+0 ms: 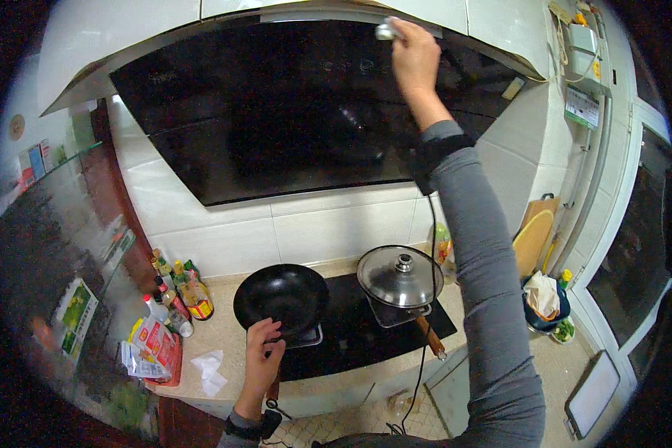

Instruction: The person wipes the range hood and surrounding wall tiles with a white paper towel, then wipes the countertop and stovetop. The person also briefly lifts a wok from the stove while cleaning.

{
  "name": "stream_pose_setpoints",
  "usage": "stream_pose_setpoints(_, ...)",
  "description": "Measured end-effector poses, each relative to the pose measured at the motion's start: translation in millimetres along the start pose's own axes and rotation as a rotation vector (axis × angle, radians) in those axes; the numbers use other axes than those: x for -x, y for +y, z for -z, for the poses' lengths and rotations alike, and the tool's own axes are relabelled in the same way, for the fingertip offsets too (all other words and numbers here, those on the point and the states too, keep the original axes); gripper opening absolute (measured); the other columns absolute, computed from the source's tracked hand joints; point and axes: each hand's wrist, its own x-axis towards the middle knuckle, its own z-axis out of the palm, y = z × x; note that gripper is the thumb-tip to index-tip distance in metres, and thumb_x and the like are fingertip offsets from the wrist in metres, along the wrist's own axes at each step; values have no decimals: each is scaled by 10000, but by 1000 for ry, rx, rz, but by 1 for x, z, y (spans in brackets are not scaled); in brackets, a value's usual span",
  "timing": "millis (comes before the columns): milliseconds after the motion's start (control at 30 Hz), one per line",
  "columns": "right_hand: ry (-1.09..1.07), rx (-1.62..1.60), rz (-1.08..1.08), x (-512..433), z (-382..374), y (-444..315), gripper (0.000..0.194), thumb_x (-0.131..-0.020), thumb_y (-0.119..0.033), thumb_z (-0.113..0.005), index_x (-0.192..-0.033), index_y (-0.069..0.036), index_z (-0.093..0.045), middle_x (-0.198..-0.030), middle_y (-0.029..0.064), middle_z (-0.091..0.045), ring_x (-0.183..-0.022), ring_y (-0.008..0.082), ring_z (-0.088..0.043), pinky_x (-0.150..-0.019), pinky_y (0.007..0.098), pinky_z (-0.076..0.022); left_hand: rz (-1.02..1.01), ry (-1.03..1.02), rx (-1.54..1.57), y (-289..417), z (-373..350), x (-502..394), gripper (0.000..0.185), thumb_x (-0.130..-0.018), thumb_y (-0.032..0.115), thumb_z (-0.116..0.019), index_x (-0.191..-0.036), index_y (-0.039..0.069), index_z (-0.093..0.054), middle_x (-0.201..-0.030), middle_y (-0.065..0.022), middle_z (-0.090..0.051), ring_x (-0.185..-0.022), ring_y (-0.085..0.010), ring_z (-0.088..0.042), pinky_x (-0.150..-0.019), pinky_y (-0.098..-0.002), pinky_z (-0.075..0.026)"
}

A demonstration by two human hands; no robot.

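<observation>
My right hand [417, 59] is raised high and grips a small crumpled white wad [385, 30], perhaps a tissue. It is at the upper part of a black glass range hood [291, 112]; whether the wad touches the glass I cannot tell. Lower down, my left hand [262, 358] hovers by the near rim of a black wok [283, 297], fingers apart and holding nothing. The wok sits on the left side of a black glass cooktop [344, 336], its wooden handle partly hidden behind my left hand. A crumpled white tissue [210, 372] lies on the counter to the left.
A pan with a steel lid [400, 283] and wooden handle [430, 337] occupies the right burner. Several sauce bottles [193, 291] and a red basket of packets [159, 350] stand left. A black cable [421, 369] hangs from my right sleeve. Cutting boards [535, 229] lean at right.
</observation>
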Motion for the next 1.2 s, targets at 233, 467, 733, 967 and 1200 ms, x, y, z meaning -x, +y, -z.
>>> stream_pose_setpoints(233, 118, -163, 264, 4, -71, -103, 196, -770, -93, -594, -947, -112, -675, -1010, 73, -623, -990, 272, -563, -842, 369, -508, 31, 20, 0, 1, -7, -16, 381, -809, -81, -588, -1162, 60, -567, -1275, -80, -433, -1006, -187, -554, -781, -274, -487)
stream_pose_setpoints(467, 57, 93, 522, 5, -36, -17, 245, -741, -77, -588, -975, -126, -640, -1001, 57, -610, -971, 254, -564, -826, 344, -517, -85, -14, -23, 0, -30, -31, 377, -809, -89, -582, -1159, 52, -568, -1275, -84, -436, -1005, -192, -565, -780, -269, -493)
stream_pose_setpoints(733, 79, 335, -6, 18, 50, 138, 312, -721, 34, -625, -1010, -85, -637, -1051, 164, -507, -991, 336, -529, -872, 406, -461, -36, -40, 49, 2, -44, -34, 382, -807, -82, -601, -1164, 49, -567, -1283, -84, -431, -1021, -196, -570, -791, -272, -494)
stream_pose_setpoints(967, 296, 50, -59, 15, 8, 95, 279, -670, -20, -667, -931, -61, -580, -938, 135, -555, -933, 334, -518, -870, 417, -417, -9, -1, 48, 7, -35, -29, 373, -806, -93, -595, -1152, 46, -578, -1285, -81, -428, -1024, -194, -569, -794, -267, -491)
stream_pose_setpoints(1200, 203, -194, 192, 11, -62, -74, 162, -731, 32, -570, -868, -41, -619, -954, 146, -553, -939, 348, -522, -797, 406, -461, -19, 56, 5, 13, 1, -16, 316, -836, -50, -575, -1141, 34, -573, -1273, -105, -456, -1010, -187, -565, -874, -296, -475)
